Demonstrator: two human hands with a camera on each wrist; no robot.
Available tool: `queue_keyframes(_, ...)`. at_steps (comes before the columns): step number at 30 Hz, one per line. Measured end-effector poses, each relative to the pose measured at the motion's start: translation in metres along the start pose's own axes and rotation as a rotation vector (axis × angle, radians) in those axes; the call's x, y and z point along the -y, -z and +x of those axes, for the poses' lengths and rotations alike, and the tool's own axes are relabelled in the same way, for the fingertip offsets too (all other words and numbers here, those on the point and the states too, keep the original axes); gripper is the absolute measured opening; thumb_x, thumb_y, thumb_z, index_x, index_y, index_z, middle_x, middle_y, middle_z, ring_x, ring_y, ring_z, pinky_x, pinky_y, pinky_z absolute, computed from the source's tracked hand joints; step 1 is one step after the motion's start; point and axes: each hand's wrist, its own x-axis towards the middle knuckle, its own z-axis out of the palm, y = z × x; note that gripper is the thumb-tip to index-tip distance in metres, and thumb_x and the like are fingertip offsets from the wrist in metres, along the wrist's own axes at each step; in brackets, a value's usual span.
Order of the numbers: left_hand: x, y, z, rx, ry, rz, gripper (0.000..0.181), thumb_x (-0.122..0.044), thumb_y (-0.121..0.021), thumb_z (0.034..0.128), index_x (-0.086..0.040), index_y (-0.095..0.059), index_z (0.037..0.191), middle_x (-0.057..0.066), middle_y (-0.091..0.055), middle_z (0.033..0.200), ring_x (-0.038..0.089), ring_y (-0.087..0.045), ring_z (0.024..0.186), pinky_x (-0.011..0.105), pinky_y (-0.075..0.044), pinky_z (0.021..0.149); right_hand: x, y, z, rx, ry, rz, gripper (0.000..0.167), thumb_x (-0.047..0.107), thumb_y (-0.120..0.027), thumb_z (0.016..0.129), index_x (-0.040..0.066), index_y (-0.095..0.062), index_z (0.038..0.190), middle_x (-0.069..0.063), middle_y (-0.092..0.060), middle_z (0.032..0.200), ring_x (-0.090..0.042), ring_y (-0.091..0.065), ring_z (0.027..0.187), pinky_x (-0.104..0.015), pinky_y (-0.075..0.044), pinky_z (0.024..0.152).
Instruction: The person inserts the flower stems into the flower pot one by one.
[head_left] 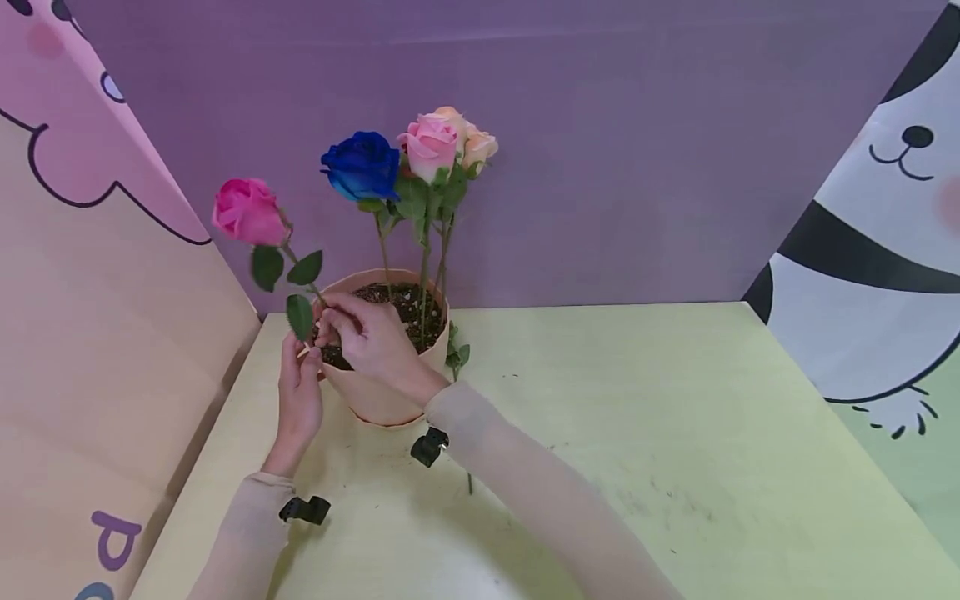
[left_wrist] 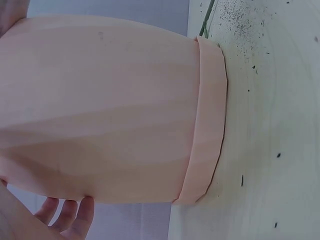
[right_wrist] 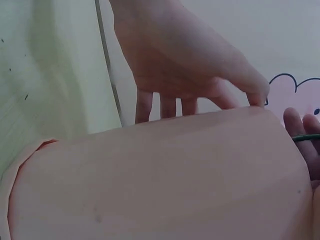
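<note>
A light pink flowerpot (head_left: 375,387) filled with dark soil (head_left: 408,304) stands on the table. Over its left rim my right hand (head_left: 375,337) pinches the green stem (right_wrist: 306,137) of a bright pink rose (head_left: 246,212), which leans left. The stem's lower end is hidden by my hands. My left hand (head_left: 300,396) holds the pot's left side, its fingers (left_wrist: 82,217) against the wall and its thumb near the rim. A blue rose (head_left: 362,165), a pale pink rose (head_left: 431,146) and peach roses (head_left: 480,147) stand upright in the soil.
A leafy green stem (head_left: 457,354) lies on the table (head_left: 637,400) by the pot's right side, partly under my right forearm. Soil crumbs are scattered over the tabletop. A purple backdrop (head_left: 637,150) rises behind, with printed panels at both sides.
</note>
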Motion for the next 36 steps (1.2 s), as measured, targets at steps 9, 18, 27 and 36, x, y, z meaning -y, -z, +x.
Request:
queue_keyframes(9,0.0,0.002,-0.001,0.001,0.009,0.005,0.049,-0.018,-0.034,0.1143,-0.013,-0.035,0.163,0.016,-0.047,0.157,0.002,-0.053,0.116,0.016,-0.048,0.09,0.003,-0.003,-0.001,-0.044,-0.089,0.054,0.018,0.008,-0.054,0.11,-0.002,-0.068,0.113,-0.012,-0.075,0.091,-0.024,-0.078,0.086,-0.016,-0.057,0.076)
queue_keyframes(18,-0.001,0.004,0.0,0.0,0.003,-0.001,0.048,-0.02,-0.035,0.1161,-0.013,-0.034,0.164,0.017,-0.046,0.158,-0.003,-0.052,0.12,0.016,-0.047,0.091,-0.001,-0.004,-0.001,-0.121,-0.11,0.235,0.023,0.012,-0.063,0.107,0.001,-0.069,0.126,-0.019,-0.078,0.11,-0.035,-0.077,0.101,-0.019,-0.059,0.086)
queue_keyframes(27,0.001,0.001,0.0,0.004,0.026,0.001,0.049,-0.022,-0.035,0.1153,-0.012,-0.035,0.163,0.019,-0.045,0.159,0.011,-0.052,0.125,0.018,-0.046,0.092,0.002,0.002,-0.01,-0.153,-0.137,0.181,0.027,0.018,-0.067,0.105,0.005,-0.071,0.128,-0.011,-0.077,0.121,-0.021,-0.074,0.111,-0.021,-0.058,0.092)
queue_keyframes(36,0.0,0.001,0.0,0.007,0.015,0.008,0.048,-0.023,-0.035,0.1154,-0.013,-0.035,0.163,0.018,-0.045,0.159,0.021,-0.051,0.131,0.02,-0.045,0.092,0.009,0.014,-0.019,-0.157,-0.134,0.193,0.024,0.014,-0.069,0.103,0.003,-0.072,0.124,-0.014,-0.078,0.118,-0.024,-0.075,0.11,-0.022,-0.06,0.091)
